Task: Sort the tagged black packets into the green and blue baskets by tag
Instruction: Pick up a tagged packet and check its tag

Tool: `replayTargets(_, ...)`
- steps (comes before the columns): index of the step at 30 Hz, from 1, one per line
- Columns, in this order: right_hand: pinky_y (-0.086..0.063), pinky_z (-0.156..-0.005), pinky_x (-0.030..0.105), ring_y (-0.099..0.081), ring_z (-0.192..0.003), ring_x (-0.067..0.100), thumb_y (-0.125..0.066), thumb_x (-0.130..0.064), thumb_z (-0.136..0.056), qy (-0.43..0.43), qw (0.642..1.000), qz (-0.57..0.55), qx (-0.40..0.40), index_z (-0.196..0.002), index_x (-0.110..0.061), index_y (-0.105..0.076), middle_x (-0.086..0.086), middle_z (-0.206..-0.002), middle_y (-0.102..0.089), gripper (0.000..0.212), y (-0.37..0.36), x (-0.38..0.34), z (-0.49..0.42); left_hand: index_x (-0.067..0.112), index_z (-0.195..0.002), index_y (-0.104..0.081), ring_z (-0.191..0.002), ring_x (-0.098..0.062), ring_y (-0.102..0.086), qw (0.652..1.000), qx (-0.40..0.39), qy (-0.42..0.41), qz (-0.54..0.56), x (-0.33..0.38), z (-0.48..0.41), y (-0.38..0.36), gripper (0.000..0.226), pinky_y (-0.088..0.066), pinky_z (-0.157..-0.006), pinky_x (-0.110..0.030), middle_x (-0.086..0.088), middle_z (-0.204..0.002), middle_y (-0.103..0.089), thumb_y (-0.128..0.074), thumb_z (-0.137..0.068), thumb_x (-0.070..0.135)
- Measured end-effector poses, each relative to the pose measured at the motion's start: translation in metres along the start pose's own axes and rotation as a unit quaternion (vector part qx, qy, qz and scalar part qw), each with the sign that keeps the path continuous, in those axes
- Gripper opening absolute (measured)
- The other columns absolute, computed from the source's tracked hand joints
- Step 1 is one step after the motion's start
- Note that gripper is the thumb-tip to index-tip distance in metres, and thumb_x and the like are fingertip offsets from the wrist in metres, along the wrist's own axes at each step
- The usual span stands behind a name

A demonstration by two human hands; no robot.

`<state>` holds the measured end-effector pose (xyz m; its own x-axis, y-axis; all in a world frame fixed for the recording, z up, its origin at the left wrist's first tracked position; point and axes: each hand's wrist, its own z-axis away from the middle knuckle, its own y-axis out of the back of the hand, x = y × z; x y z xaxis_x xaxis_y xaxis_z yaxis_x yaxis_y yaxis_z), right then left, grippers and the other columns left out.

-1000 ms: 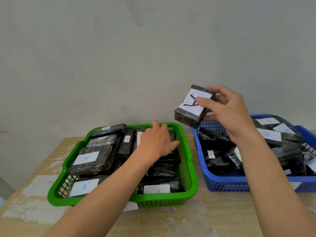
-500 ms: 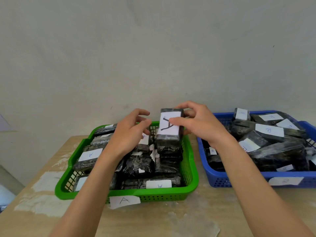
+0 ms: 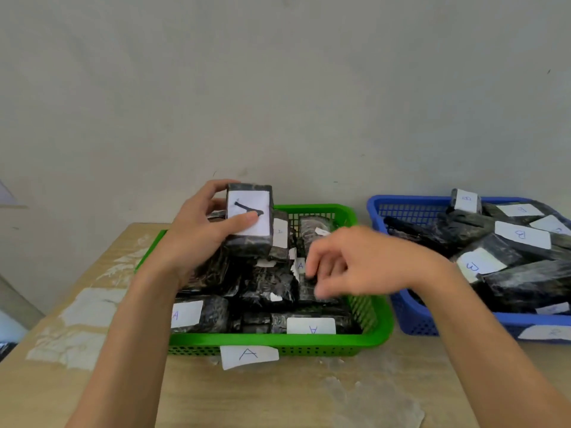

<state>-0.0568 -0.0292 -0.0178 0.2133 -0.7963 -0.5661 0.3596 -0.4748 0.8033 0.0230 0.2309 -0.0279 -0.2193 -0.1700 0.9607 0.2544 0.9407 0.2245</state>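
Observation:
My left hand [image 3: 197,239] grips a black packet [image 3: 251,240] with a white tag marked in thick black strokes, held above the back left of the green basket [image 3: 375,333]. My right hand [image 3: 349,265] hovers blurred over the basket's right half, fingers apart and curled down, holding nothing. The green basket is full of black packets tagged A and carries a white A label [image 3: 248,355] on its front wall. To its right, the blue basket [image 3: 411,322] is heaped with black packets tagged B.
Both baskets stand on a worn wooden table [image 3: 278,393] against a plain grey wall. White scuffed patches mark the table's left side and front. The table's left edge runs diagonally at the left.
The packet has passed from my right hand to my left and moved left over the green basket. My right hand has let go and dropped lower to the right.

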Motion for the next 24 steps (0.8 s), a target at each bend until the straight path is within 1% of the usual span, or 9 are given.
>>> replayTargets(1, -0.062, -0.081, 0.030, -0.074, -0.085, 0.007, -0.085, -0.028, -0.085, -0.006, 0.997, 0.053, -0.059, -0.108, -0.028, -0.071, -0.008, -0.099, -0.078, 0.027, -0.007, -0.003, -0.002, 0.049, -0.119, -0.065, -0.100, -0.016, -0.075, 1.000, 0.004, 0.004, 0.007, -0.002, -0.001, 0.001, 0.047, -0.062, -0.087, -0.048, 0.008, -0.110, -0.076, -0.086, -0.080, 0.034)
replayTargets(2, -0.061, -0.085, 0.032, -0.072, -0.092, 0.008, -0.088, -0.029, -0.083, -0.015, 0.991, 0.090, -0.097, -0.114, -0.028, -0.069, -0.009, -0.105, -0.075, 0.036, -0.015, -0.005, -0.005, 0.049, -0.118, -0.065, -0.098, -0.016, -0.076, 1.000, 0.008, 0.005, 0.013, -0.003, -0.001, 0.001, 0.042, -0.063, -0.087, -0.048, 0.009, -0.108, -0.076, -0.083, -0.084, 0.030)
replayTargets(3, -0.060, -0.088, 0.035, -0.070, -0.096, 0.011, -0.087, -0.028, -0.083, -0.019, 0.987, 0.116, -0.113, -0.118, -0.028, -0.068, -0.009, -0.109, -0.073, 0.041, -0.022, -0.009, -0.008, 0.048, -0.117, -0.065, -0.096, -0.016, -0.076, 1.000, 0.011, 0.006, 0.018, -0.004, -0.002, 0.002, 0.040, -0.063, -0.087, -0.047, 0.009, -0.107, -0.076, -0.081, -0.087, 0.028)
replayTargets(5, -0.058, -0.090, 0.038, -0.066, -0.098, 0.013, -0.085, -0.025, -0.084, -0.013, 0.983, 0.138, -0.118, -0.121, -0.028, -0.066, -0.007, -0.111, -0.071, 0.041, -0.029, -0.010, -0.013, 0.048, -0.118, -0.065, -0.095, -0.015, -0.076, 1.000, 0.012, 0.004, 0.022, -0.003, -0.002, 0.004, 0.038, -0.064, -0.084, -0.042, 0.008, -0.107, -0.075, -0.079, -0.089, 0.027)
replayTargets(8, -0.059, -0.089, 0.039, -0.067, -0.097, 0.011, -0.085, -0.025, -0.083, -0.013, 0.985, 0.124, -0.118, -0.120, -0.029, -0.066, -0.008, -0.110, -0.071, 0.043, -0.028, -0.006, -0.014, 0.044, -0.122, -0.064, -0.095, -0.016, -0.076, 0.999, 0.020, 0.000, 0.036, -0.002, -0.002, 0.007, 0.039, -0.064, -0.077, -0.034, 0.006, -0.110, -0.074, -0.078, -0.090, 0.026)
replayTargets(13, -0.058, -0.091, 0.041, -0.065, -0.098, 0.011, -0.083, -0.030, -0.084, -0.018, 0.986, 0.109, -0.129, -0.127, -0.037, -0.056, -0.010, -0.112, -0.067, 0.052, -0.029, -0.003, -0.014, 0.042, -0.123, -0.064, -0.095, -0.019, -0.077, 0.998, 0.026, 0.010, 0.049, -0.004, -0.003, 0.008, 0.040, -0.064, -0.080, -0.039, 0.003, -0.113, -0.074, -0.078, -0.090, 0.026)
replayTargets(18, -0.057, -0.092, 0.039, -0.064, -0.099, 0.013, -0.080, -0.029, -0.087, -0.025, 0.983, 0.098, -0.151, -0.131, -0.037, -0.053, -0.009, -0.114, -0.063, 0.052, -0.029, 0.000, -0.014, 0.043, -0.121, -0.065, -0.095, -0.020, -0.077, 0.998, 0.027, 0.009, 0.048, -0.003, -0.002, 0.008, 0.039, -0.064, -0.078, -0.036, 0.004, -0.113, -0.074, -0.079, -0.089, 0.027)
replayTargets(21, -0.056, -0.085, 0.035, -0.065, -0.097, 0.015, -0.078, -0.027, -0.088, -0.012, 0.989, 0.062, -0.136, -0.128, -0.036, -0.057, -0.008, -0.113, -0.063, 0.047, -0.023, -0.002, -0.013, 0.042, -0.121, -0.065, -0.095, -0.019, -0.077, 0.998, 0.030, 0.010, 0.051, -0.002, -0.002, 0.008, 0.039, -0.065, -0.078, -0.036, 0.003, -0.112, -0.074, -0.079, -0.089, 0.026)
replayTargets(24, -0.054, -0.063, 0.024, -0.067, -0.092, 0.018, -0.078, -0.023, -0.087, 0.010, 0.995, -0.050, -0.089, -0.124, -0.034, -0.064, -0.007, -0.111, -0.068, 0.041, -0.005, -0.002, -0.003, 0.042, -0.121, -0.066, -0.095, -0.019, -0.077, 0.998, 0.031, 0.011, 0.050, -0.002, -0.002, 0.008, 0.039, -0.065, -0.078, -0.035, 0.003, -0.113, -0.074, -0.079, -0.089, 0.025)
